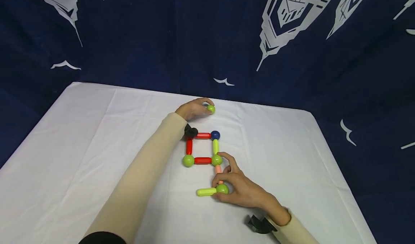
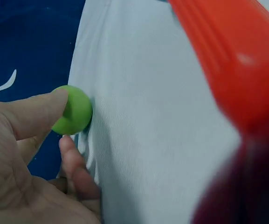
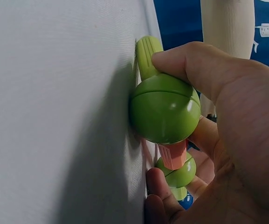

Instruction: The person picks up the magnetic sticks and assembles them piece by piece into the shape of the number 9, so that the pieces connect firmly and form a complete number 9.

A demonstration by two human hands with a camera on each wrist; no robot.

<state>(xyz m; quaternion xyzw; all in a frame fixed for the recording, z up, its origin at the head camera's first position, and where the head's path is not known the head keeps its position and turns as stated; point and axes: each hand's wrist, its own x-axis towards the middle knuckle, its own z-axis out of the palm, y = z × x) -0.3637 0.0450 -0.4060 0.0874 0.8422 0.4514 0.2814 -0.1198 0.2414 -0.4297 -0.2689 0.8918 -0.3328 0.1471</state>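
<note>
Near the table's far edge, my left hand (image 1: 195,109) pinches a green ball (image 2: 76,112) between thumb and fingers. My right hand (image 1: 243,188) grips the near corner of a ball-and-rod building-toy frame, around a green ball (image 3: 164,109). Its thumb lies on the yellow-green rod (image 1: 206,192) that sticks out left from that ball. A pink rod (image 1: 218,170) joins this ball to another green ball (image 1: 216,160), which a right fingertip touches. Beyond is a square of red rods (image 1: 202,160), a yellow-green rod (image 1: 215,146), a green ball (image 1: 188,160) and a blue ball (image 1: 215,135).
A white cloth (image 1: 275,146) covers the table. Behind it hangs a dark blue curtain (image 1: 146,38) with white drawings. The left sleeve (image 1: 139,179) reaches across the table, and the black wrist camera (image 1: 190,131) hides the square's far left corner.
</note>
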